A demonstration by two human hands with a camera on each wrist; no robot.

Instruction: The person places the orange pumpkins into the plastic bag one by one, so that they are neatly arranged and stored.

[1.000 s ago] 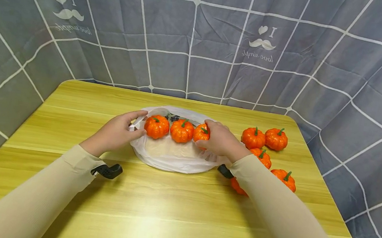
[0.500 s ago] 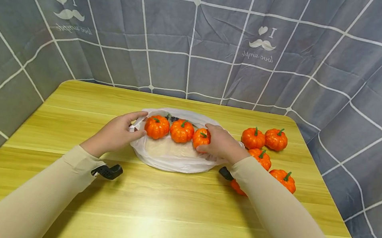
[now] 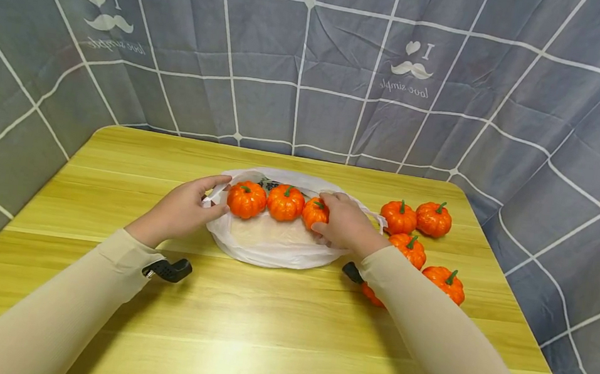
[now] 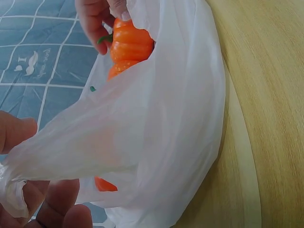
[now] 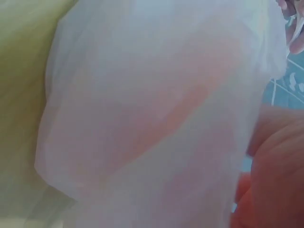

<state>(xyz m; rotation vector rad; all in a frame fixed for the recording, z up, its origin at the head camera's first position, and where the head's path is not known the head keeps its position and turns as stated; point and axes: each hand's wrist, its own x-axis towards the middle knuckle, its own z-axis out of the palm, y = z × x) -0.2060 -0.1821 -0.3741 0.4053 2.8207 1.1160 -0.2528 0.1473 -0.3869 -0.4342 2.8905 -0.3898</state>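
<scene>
A white plastic bag (image 3: 273, 258) lies mouth upward on the table, with three small orange pumpkins in a row at its opening. At its left side my left hand (image 3: 183, 206) holds the bag's edge, the film running between thumb and fingers in the left wrist view. Nearest to that hand is the left pumpkin (image 3: 246, 199); the middle pumpkin (image 3: 285, 203) sits beside it. My right hand (image 3: 349, 224) grips the right pumpkin (image 3: 315, 214) at the bag's right side, partly covering it. In the right wrist view the bag film (image 5: 142, 118) hides most of the pumpkin.
Several more orange pumpkins (image 3: 433, 219) stand on the right of the wooden table (image 3: 235, 330), some partly behind my right forearm. A grey checked curtain (image 3: 345, 60) surrounds the table's back and sides. Black wrist cameras (image 3: 168, 269) jut from under both sleeves.
My right hand and its pumpkin shift slightly, and the bag's front rim rises a little. The middle pumpkin has moved slightly up and left. The left hand stays almost still.
</scene>
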